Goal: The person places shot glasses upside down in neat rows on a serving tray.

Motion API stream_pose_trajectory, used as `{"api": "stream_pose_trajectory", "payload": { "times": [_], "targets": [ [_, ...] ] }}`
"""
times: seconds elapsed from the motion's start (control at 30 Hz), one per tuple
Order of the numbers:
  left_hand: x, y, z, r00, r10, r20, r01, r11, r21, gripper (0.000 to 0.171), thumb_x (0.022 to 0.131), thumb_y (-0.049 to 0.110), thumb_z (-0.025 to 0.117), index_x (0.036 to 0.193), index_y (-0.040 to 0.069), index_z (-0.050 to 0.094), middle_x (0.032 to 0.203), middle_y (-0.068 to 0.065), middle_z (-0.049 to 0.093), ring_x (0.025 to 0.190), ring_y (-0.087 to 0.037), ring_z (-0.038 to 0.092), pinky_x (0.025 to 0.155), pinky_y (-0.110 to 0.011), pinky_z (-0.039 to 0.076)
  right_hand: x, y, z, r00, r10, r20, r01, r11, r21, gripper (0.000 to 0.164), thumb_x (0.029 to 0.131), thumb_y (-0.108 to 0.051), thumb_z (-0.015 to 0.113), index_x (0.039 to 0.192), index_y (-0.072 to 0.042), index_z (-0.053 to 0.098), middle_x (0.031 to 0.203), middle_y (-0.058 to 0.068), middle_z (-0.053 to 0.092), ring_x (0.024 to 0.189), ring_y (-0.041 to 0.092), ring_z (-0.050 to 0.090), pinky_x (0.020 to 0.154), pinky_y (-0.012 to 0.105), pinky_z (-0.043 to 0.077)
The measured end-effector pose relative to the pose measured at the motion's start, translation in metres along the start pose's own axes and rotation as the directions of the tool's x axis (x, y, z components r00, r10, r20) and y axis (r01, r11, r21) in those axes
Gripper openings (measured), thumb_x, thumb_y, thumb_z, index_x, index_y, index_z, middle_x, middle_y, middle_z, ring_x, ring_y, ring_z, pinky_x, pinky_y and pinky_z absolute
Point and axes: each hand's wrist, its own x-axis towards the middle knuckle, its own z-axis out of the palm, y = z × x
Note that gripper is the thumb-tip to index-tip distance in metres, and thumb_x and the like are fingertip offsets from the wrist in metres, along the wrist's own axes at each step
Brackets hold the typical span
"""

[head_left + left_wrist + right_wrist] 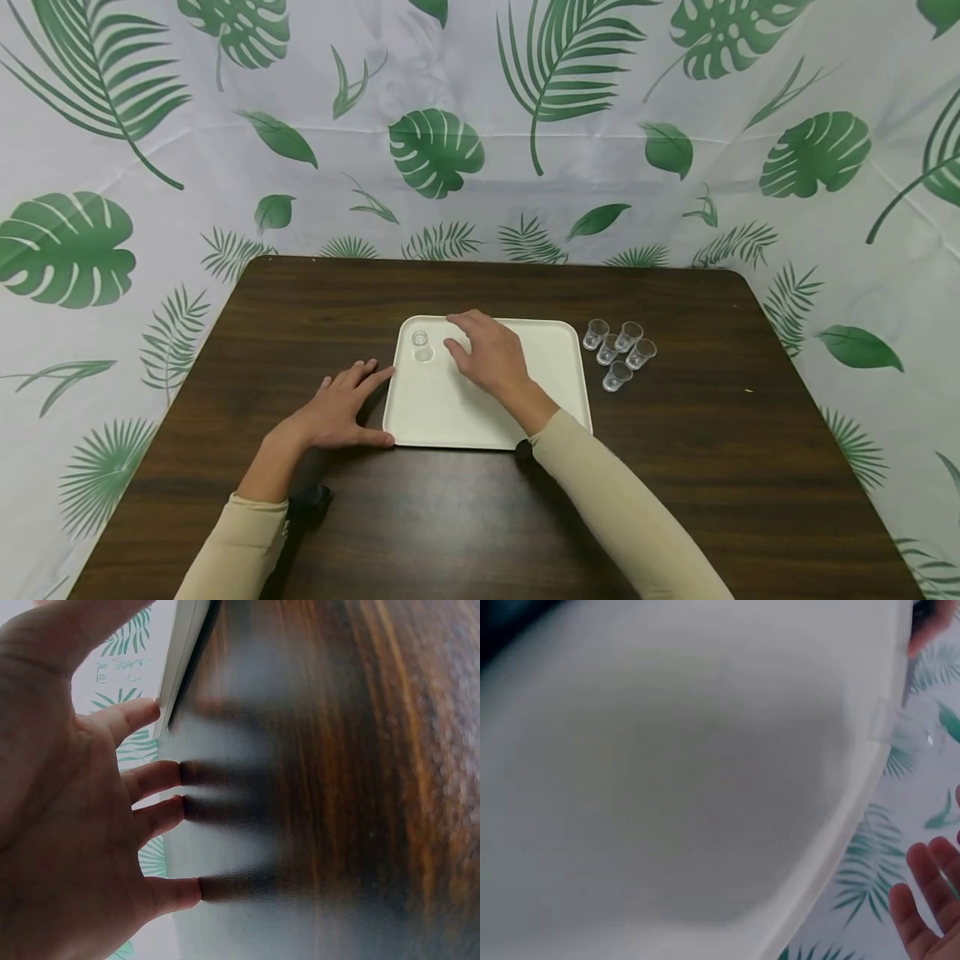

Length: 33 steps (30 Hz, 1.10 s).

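A small clear shot glass (422, 346) stands near the far left corner of a cream tray (450, 412). My right hand (491, 354) is over the tray, just right of that glass, holding nothing. Its fingers are relaxed and apart, with the thumb towards the glass. In the right wrist view the glass (904, 733) shows near the tray's rim, away from the fingers (934, 881). My left hand (333, 410) is spread at the tray's left side, thumb and index finger at its edge. Other fingertips (187, 891) rest on the table in the left wrist view.
Several clear shot glasses (617, 375) stand clustered on the dark wooden table (712, 467), just right of the tray. A white cloth (480, 208) with green leaves hangs behind the table. A small yellow speck (748, 390) lies to the right.
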Motion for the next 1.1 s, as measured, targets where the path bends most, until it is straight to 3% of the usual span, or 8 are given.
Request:
{"api": "stream_pose_trajectory", "payload": {
  "times": [0.23,0.4,0.63,0.83,0.97,1.1],
  "targets": [
    [0.0,0.0,0.0,1.0,-0.002,0.011,0.002,1.0,-0.006,0.107,0.073,0.064,0.076,0.156,0.016,0.029,0.156,-0.024,0.024,0.143,-0.048,0.019,0.102,-0.076,0.015,-0.019,0.024,-0.029,0.989,0.104,-0.108,-0.103,0.995,0.007,0.029,0.089,-0.027,0.071,0.117,-0.018,0.072,0.109,-0.002,0.068,0.083,0.015,0.065,0.062,0.036,0.051],
    [0.001,-0.002,0.001,0.999,-0.013,0.03,0.013,1.0,0.001,0.107,0.073,0.066,0.074,0.156,0.016,0.028,0.157,-0.023,0.023,0.143,-0.047,0.017,0.103,-0.075,0.014,-0.035,0.047,-0.058,0.965,0.228,-0.131,-0.225,0.974,0.038,0.03,0.089,-0.027,0.072,0.117,-0.016,0.072,0.108,0.002,0.068,0.084,0.02,0.066,0.06,0.039,0.05],
    [0.0,-0.001,0.001,0.999,-0.01,0.033,0.01,1.0,0.0,0.107,0.074,0.067,0.073,0.156,0.015,0.028,0.157,-0.024,0.023,0.143,-0.048,0.018,0.102,-0.076,0.015,-0.058,0.089,-0.11,0.901,0.411,-0.139,-0.401,0.911,0.097,0.029,0.092,-0.026,0.069,0.118,-0.012,0.071,0.106,0.006,0.066,0.086,0.026,0.063,0.068,0.047,0.046],
    [-0.001,0.0,0.001,0.999,-0.02,0.042,0.02,1.0,0.002,0.107,0.075,0.066,0.073,0.156,0.015,0.027,0.157,-0.024,0.022,0.143,-0.048,0.017,0.102,-0.076,0.014,-0.08,0.128,-0.146,0.824,0.56,-0.09,-0.544,0.825,0.154,0.034,0.094,-0.012,0.061,0.128,-0.006,0.063,0.12,0.014,0.062,0.097,0.033,0.062,0.078,0.049,0.044],
    [0.0,-0.001,0.001,0.998,-0.027,0.048,0.027,1.0,0.003,0.107,0.075,0.065,0.073,0.157,0.016,0.026,0.157,-0.024,0.021,0.144,-0.047,0.016,0.103,-0.075,0.013,-0.093,0.151,-0.154,0.784,0.62,-0.034,-0.608,0.779,0.154,0.043,0.091,-0.004,0.057,0.134,-0.003,0.056,0.125,0.018,0.058,0.1,0.034,0.061,0.077,0.043,0.042],
    [0.001,-0.001,0.001,0.998,-0.026,0.053,0.026,1.0,0.003,0.107,0.075,0.065,0.073,0.157,0.016,0.025,0.157,-0.024,0.021,0.143,-0.048,0.016,0.103,-0.075,0.013,-0.104,0.17,-0.149,0.763,0.645,0.025,-0.641,0.752,0.157,0.054,0.087,-0.001,0.062,0.139,-0.001,0.048,0.13,0.022,0.055,0.102,0.036,0.06,0.078,0.046,0.044]
  ]
}}
